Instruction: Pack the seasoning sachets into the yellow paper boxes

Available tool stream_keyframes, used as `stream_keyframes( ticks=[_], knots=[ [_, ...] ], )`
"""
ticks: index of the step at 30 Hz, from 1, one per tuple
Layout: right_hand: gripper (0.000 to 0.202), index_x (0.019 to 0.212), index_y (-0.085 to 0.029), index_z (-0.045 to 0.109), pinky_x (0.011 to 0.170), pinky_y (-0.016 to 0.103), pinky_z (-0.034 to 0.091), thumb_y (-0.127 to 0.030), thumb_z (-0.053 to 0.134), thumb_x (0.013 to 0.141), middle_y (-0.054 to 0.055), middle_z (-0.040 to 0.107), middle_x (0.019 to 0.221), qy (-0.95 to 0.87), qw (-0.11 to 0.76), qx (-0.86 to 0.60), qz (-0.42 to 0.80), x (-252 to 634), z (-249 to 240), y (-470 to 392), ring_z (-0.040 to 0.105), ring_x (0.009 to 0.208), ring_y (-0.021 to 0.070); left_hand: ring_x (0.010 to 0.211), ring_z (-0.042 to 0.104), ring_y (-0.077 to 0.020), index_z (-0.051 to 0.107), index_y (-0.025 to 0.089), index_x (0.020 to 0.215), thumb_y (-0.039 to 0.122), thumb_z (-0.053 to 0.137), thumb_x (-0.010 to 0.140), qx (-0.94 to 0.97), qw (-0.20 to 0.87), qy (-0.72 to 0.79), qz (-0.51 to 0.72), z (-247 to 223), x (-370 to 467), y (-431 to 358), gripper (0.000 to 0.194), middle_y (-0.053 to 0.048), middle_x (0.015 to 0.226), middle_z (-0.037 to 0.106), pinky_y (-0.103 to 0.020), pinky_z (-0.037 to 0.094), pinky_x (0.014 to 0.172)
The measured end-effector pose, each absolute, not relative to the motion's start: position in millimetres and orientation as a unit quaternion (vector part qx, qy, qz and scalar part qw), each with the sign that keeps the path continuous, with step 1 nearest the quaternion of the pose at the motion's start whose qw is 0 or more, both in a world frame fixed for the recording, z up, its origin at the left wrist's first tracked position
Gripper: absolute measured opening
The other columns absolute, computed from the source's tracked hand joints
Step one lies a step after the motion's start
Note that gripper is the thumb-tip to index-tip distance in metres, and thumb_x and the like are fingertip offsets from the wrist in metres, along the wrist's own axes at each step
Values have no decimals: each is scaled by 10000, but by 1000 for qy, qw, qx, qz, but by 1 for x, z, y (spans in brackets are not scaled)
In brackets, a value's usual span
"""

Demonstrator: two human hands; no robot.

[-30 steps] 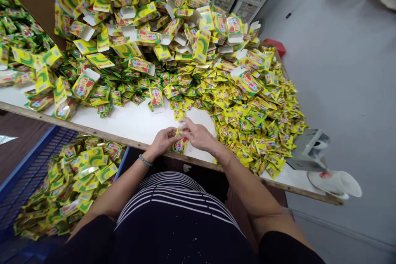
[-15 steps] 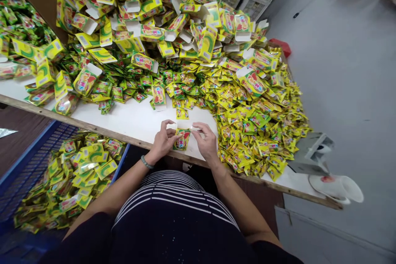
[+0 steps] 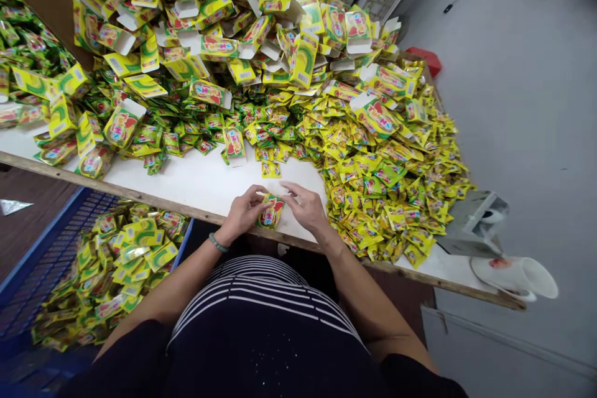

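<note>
A small yellow-green printed box (image 3: pixel 270 212) lies at the table's front edge, its top end away from me. My left hand (image 3: pixel 245 211) grips the box's left side, thumb on its face. At the upper right corner, the bent fingers of my right hand (image 3: pixel 302 204) pinch the box's end. Beyond the hands a yellow sachet (image 3: pixel 270 170) lies on the white table (image 3: pixel 186 180), near a box with its white flap out (image 3: pixel 234 142).
Yellow sachets (image 3: pixel 373 199) are heaped on the right, with open boxes (image 3: pixel 219 46) piled behind. A blue crate (image 3: pixel 56 245) of filled-looking boxes stands below left. A tape dispenser (image 3: pixel 476 224) and white mug (image 3: pixel 517 277) sit at the right end.
The box has tilted slightly clockwise between my hands. My right hand's fingers have come in over its top end. The whole view has shifted a little.
</note>
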State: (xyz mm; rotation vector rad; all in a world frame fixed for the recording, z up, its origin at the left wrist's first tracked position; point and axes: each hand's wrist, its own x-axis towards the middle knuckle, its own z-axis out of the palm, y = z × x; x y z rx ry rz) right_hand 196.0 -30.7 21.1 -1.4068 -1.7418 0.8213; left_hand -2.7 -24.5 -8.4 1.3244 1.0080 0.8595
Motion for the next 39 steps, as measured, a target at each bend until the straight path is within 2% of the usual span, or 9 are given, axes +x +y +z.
stream_keyframes(
  ticks=[4, 8, 15, 22, 25, 29, 32, 36, 39],
  knots=[
    [201, 898, -234, 777, 939, 356, 531, -281, 582, 909, 63, 777, 1008, -720, 333, -514, 326, 194, 33, -30, 711, 987, 207, 761, 703, -166, 413, 234, 1089, 453, 746, 761, 520, 623, 441, 384, -13, -3, -25, 516, -12, 862, 738, -258, 518, 701],
    [121, 869, -227, 787, 832, 326, 540, -283, 683, 843, 54, 782, 909, -714, 316, -537, 318, 192, 39, -26, 713, 860, 202, 772, 708, -177, 420, 229, 1078, 453, 751, 755, 517, 625, 443, 382, -13, -3, -24, 514, -32, 882, 750, -264, 519, 694],
    [134, 805, -186, 795, 664, 269, 500, -293, 735, 753, 36, 773, 763, -664, 254, -555, 432, 202, 41, -2, 692, 714, 186, 829, 727, -214, 466, 226, 1101, 440, 778, 734, 511, 642, 436, 370, -7, -3, -26, 527, -43, 889, 765, -305, 550, 731],
    [220, 926, -203, 800, 786, 315, 525, -332, 654, 824, 53, 789, 930, -688, 219, -525, 450, 210, 46, -8, 714, 865, 217, 803, 720, -199, 516, 235, 1138, 454, 739, 774, 544, 603, 453, 367, -12, -3, -28, 480, -37, 909, 774, -282, 533, 720],
    [279, 1026, -217, 783, 860, 343, 534, -382, 649, 845, 59, 776, 1040, -680, 247, -522, 452, 210, 36, -20, 709, 953, 226, 780, 711, -190, 524, 239, 1133, 456, 724, 787, 552, 592, 458, 366, -13, -3, -29, 455, -29, 896, 774, -272, 520, 701],
    [317, 1019, -211, 784, 889, 364, 546, -434, 647, 840, 67, 775, 1049, -618, 323, -559, 449, 205, 21, -30, 715, 964, 235, 782, 707, -193, 545, 232, 1092, 467, 724, 780, 552, 595, 461, 359, -11, -3, -28, 430, -34, 889, 773, -278, 519, 709],
    [281, 954, -203, 796, 810, 329, 548, -415, 666, 822, 60, 786, 973, -624, 315, -575, 424, 200, 25, -22, 716, 887, 224, 805, 708, -200, 550, 224, 1071, 467, 737, 765, 552, 602, 454, 356, -11, -4, -27, 434, -39, 882, 770, -286, 522, 725],
    [233, 805, -178, 802, 660, 279, 495, -369, 668, 803, 35, 771, 750, -666, 239, -569, 418, 201, 36, -1, 683, 713, 189, 779, 703, -192, 544, 212, 1061, 465, 747, 755, 539, 618, 445, 359, -10, -4, -26, 446, -41, 871, 768, -277, 519, 700],
    [286, 816, -159, 802, 636, 271, 486, -415, 679, 780, 37, 769, 744, -659, 224, -546, 466, 205, 37, 10, 674, 685, 182, 749, 698, -186, 549, 205, 1038, 476, 757, 739, 526, 633, 442, 358, -8, -4, -25, 454, -36, 840, 765, -267, 513, 670]
  ],
)
